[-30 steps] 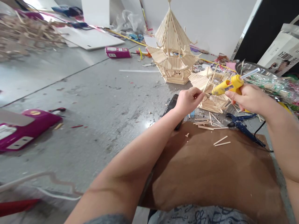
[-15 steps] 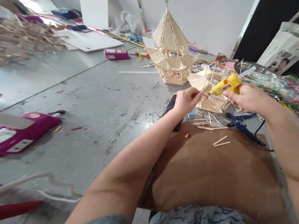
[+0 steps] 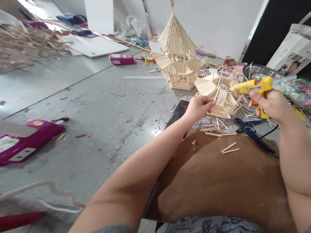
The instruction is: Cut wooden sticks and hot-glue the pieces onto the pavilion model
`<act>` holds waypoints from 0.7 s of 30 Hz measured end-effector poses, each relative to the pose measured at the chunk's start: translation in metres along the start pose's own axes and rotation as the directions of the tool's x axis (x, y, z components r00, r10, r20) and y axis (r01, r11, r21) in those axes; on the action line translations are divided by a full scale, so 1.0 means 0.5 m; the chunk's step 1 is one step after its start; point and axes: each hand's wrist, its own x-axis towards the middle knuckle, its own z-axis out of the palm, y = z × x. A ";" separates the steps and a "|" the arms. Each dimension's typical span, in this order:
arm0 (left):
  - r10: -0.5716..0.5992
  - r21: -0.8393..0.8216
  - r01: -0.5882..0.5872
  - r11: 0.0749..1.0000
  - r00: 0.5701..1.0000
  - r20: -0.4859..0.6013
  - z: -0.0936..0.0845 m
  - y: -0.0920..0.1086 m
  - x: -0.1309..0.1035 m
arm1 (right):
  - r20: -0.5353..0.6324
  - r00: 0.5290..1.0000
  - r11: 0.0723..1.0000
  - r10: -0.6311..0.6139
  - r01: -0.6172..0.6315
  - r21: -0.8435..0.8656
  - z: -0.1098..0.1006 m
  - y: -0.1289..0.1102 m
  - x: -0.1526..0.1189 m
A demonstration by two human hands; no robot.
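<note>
My right hand (image 3: 270, 100) is wrapped around a yellow hot glue gun (image 3: 252, 87), its nozzle pointing left over a partly built wooden stick model (image 3: 206, 86). A clear glue stick (image 3: 288, 78) juts from the gun's back. The fingertips of my left hand (image 3: 200, 108) pinch a thin wooden stick (image 3: 218, 93) at the model's near left side. A small panel of side-by-side sticks (image 3: 221, 98) stands just right of those fingers, below the nozzle; whether my fingers touch it I cannot tell. Behind them rises a taller stick pagoda (image 3: 177, 35) with a pointed roof.
Blue cutting pliers (image 3: 254, 133) and loose cut sticks (image 3: 230, 149) lie around a brown board (image 3: 218, 184). A black phone (image 3: 178, 113) is under my left forearm. Purple power strips (image 3: 122, 59) rest on the grey table, and a metal bowl (image 3: 262, 70) stands at the right.
My right hand has drawn the glue gun right and slightly toward me, away from my left fingers. My left hand has shifted slightly right and down, and the small stick panel now shows clearly.
</note>
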 end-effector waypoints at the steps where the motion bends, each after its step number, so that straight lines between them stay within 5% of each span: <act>1: -0.033 -0.052 0.034 0.998 0.999 0.012 0.002 -0.001 0.000 | -0.006 1.000 0.998 0.022 -0.021 0.063 0.001 0.007 -0.003; 8: -0.194 -0.277 0.205 0.939 0.979 0.068 0.007 -0.022 0.006 | -0.041 0.998 0.960 0.040 -0.027 0.279 0.023 0.037 -0.002; 21: -0.305 -0.383 0.338 0.859 0.941 0.146 0.006 -0.031 0.012 | -0.009 1.000 0.967 0.024 -0.021 0.252 0.060 0.025 0.023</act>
